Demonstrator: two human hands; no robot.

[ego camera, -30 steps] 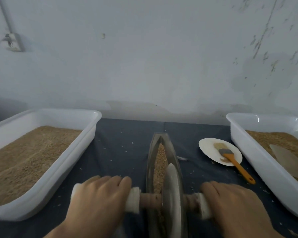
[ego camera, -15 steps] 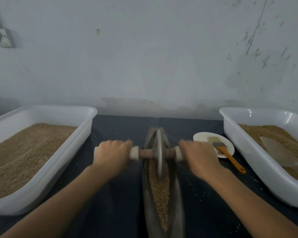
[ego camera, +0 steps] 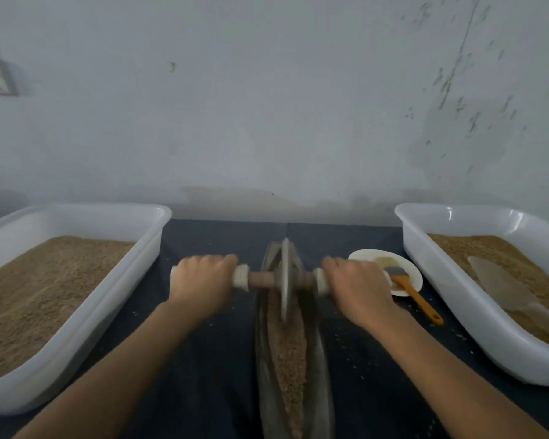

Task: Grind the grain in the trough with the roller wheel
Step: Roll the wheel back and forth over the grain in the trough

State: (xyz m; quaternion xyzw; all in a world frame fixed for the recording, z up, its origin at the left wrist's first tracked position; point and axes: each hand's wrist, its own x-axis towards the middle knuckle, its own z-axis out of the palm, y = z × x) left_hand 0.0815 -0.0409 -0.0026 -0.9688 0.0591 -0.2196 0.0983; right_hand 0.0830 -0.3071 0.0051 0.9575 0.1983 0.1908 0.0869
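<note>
A narrow boat-shaped metal trough [ego camera: 325, 369] lies lengthwise on the dark table and holds a strip of brown grain [ego camera: 287, 353]. The grey roller wheel [ego camera: 286, 280] stands upright in the trough's far end, on a wooden axle with white-wrapped ends. My left hand [ego camera: 202, 282] grips the left handle. My right hand [ego camera: 357, 288] grips the right handle. Both arms are stretched forward, and the hands hide most of the white grips.
A large white tub of grain [ego camera: 76, 315] stands at the left. At the right a second white tub [ego camera: 476, 315] holds grain and a pale scoop [ego camera: 501, 286]. Between trough and right tub lies a small white plate [ego camera: 408, 270] with an orange-handled brush [ego camera: 415, 296].
The wheel rolled from the near end of the trough to the far end as both arms extended. Over the last half second it stayed near the far end.
</note>
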